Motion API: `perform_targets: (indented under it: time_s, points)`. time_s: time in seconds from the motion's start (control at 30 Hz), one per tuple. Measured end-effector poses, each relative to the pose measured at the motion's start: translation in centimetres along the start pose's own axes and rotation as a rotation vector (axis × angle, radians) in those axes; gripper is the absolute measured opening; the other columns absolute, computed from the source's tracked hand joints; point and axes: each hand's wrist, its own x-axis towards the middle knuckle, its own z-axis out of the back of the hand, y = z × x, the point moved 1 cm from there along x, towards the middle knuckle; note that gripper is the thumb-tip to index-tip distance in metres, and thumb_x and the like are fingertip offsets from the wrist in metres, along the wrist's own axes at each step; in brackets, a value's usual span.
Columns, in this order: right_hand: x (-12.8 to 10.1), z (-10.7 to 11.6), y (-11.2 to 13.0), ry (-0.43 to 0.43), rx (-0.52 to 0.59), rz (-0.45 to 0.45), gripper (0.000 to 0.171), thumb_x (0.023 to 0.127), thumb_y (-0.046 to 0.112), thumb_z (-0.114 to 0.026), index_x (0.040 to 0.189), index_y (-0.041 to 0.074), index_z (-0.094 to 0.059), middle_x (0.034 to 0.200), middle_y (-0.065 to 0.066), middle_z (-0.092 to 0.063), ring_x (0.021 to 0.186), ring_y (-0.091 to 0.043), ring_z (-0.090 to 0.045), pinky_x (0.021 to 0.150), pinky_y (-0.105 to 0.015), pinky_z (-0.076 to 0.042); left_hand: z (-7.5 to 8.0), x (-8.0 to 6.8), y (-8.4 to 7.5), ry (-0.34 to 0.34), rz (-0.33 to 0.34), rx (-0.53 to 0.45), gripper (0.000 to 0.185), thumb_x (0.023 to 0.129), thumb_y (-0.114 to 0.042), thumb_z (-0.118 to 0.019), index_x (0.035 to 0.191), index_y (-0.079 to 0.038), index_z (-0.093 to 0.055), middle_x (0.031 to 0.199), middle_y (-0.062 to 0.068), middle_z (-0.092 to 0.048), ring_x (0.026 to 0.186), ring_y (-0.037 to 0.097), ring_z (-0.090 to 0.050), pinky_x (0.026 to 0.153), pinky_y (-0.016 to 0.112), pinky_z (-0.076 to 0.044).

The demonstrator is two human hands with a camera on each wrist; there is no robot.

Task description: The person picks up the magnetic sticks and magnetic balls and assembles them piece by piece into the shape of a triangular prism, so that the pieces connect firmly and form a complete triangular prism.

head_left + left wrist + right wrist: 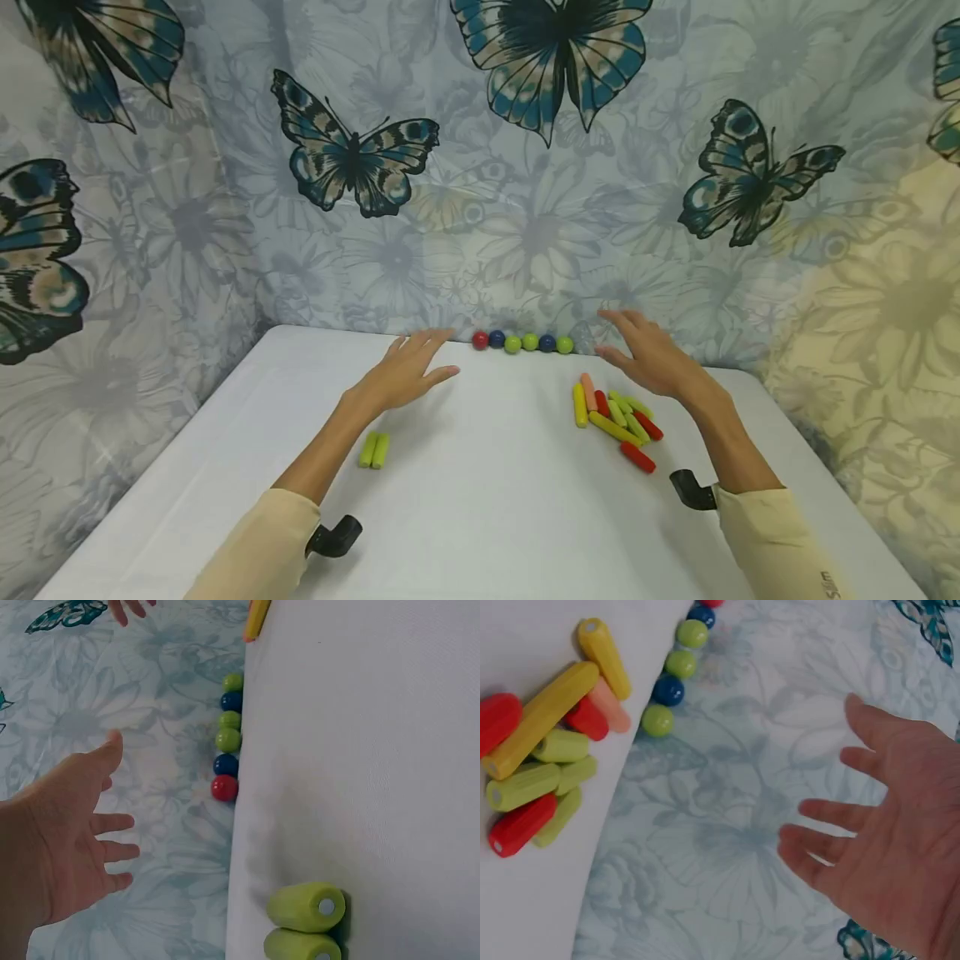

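Both hands hover flat over the far edge of the white table (480,500), fingers spread wide and holding nothing. The left hand (408,372) hangs just left of the row of balls (522,342); the right hand (648,354) hangs just right of it, so the row lies between the two sets of fingertips, against the butterfly-print cloth (525,208).

To take a ball cleanly, it seems best to come in from above and pinch one end ball with thumb and forefinger, since a sideways nudge would likely set the whole touching row rolling along the edge.

Six balls: one red, two blue, three green. Beneath the right wrist lies a pile of sticks (617,419), roughly ten in red, yellow, green and one pale orange; some overlap, so the count is unsure. Behind the left hand, beside the forearm, lie two green sticks (373,449) side by side.
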Motion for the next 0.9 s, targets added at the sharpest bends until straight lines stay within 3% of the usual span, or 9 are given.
perform_targets:
  time_s: [0.13, 0.3, 0.43, 0.57, 0.7, 0.8, 0.9]
  points:
    - [-2.0, -0.5, 0.7, 0.107, -0.023, -0.003, 0.064, 0.106, 0.038, -0.06, 0.156, 0.003, -0.041, 0.154, -0.033, -0.045, 0.139, -0.056, -0.046, 0.108, -0.074, -0.041, -1.4, 2.6, -0.4, -0.005, -0.023, 0.015, 0.066, 0.11, -0.045, -0.05, 0.162, -0.01, -0.034, 0.166, 0.016, -0.041, 0.155, 0.036, -0.039, 0.125, 0.055, -0.034]
    - [-4.9, -1.8, 1.3, 0.354, -0.006, -0.094, 0.067, 0.102, 0.045, -0.065, 0.153, 0.005, -0.047, 0.15, -0.029, -0.052, 0.135, -0.05, -0.053, 0.105, -0.069, -0.047, -3.1, 6.3, -0.6, 0.032, -0.024, 0.033, 0.057, 0.111, -0.033, -0.051, 0.158, -0.002, -0.04, 0.162, 0.02, -0.044, 0.153, 0.037, -0.041, 0.124, 0.051, -0.036]
    - [-7.2, -3.0, 0.6, 0.479, 0.021, -0.173, 0.066, 0.1, 0.044, -0.068, 0.152, 0.007, -0.05, 0.144, -0.022, -0.06, 0.137, -0.047, -0.052, 0.108, -0.071, -0.043, -4.4, 9.2, -0.5, 0.028, -0.051, 0.005, 0.048, 0.11, -0.018, -0.051, 0.151, 0.005, -0.046, 0.154, 0.023, -0.05, 0.145, 0.037, -0.05, 0.121, 0.048, -0.042]
    - [-8.7, -4.4, -0.4, 0.514, 0.027, -0.22, 0.064, 0.098, 0.042, -0.071, 0.149, 0.007, -0.054, 0.134, -0.013, -0.064, 0.127, -0.035, -0.059, 0.106, -0.067, -0.047, -6.0, 11.2, -0.1, 0.074, 0.006, -0.028, 0.051, 0.107, -0.008, -0.05, 0.156, 0.005, -0.038, 0.162, 0.026, -0.036, 0.147, 0.045, -0.044, 0.122, 0.052, -0.038]
    - [-9.4, -5.8, -0.7, 0.492, 0.033, -0.208, 0.062, 0.095, 0.04, -0.075, 0.143, 0.004, -0.059, 0.134, -0.013, -0.063, 0.123, -0.033, -0.06, 0.106, -0.064, -0.049, -7.5, 12.1, 0.5, 0.164, 0.13, 0.008, 0.064, 0.107, -0.013, -0.051, 0.165, -0.01, -0.024, 0.173, 0.02, -0.016, 0.156, 0.05, -0.028, 0.121, 0.069, -0.031]
    - [-9.9, -5.9, -1.0, 0.489, 0.074, -0.17, 0.045, 0.094, 0.035, -0.077, 0.13, 0.009, -0.067, 0.121, -0.005, -0.066, 0.112, -0.026, -0.062, 0.101, -0.056, -0.054, -8.1, 12.2, 0.5, 0.162, 0.18, 0.034, 0.058, 0.107, -0.019, -0.054, 0.161, -0.015, -0.035, 0.169, 0.021, -0.024, 0.151, 0.048, -0.037, 0.114, 0.072, -0.038]
    - [-10.5, -5.3, -1.6, 0.486, 0.115, -0.102, 0.027, 0.095, 0.031, -0.077, 0.117, 0.017, -0.069, 0.108, 0.003, -0.064, 0.101, -0.018, -0.059, 0.09, -0.041, -0.057, -8.2, 12.0, -0.1, 0.115, 0.174, 0.065, 0.049, 0.105, -0.025, -0.06, 0.151, -0.011, -0.049, 0.163, 0.026, -0.033, 0.145, 0.046, -0.045, 0.107, 0.069, -0.046]
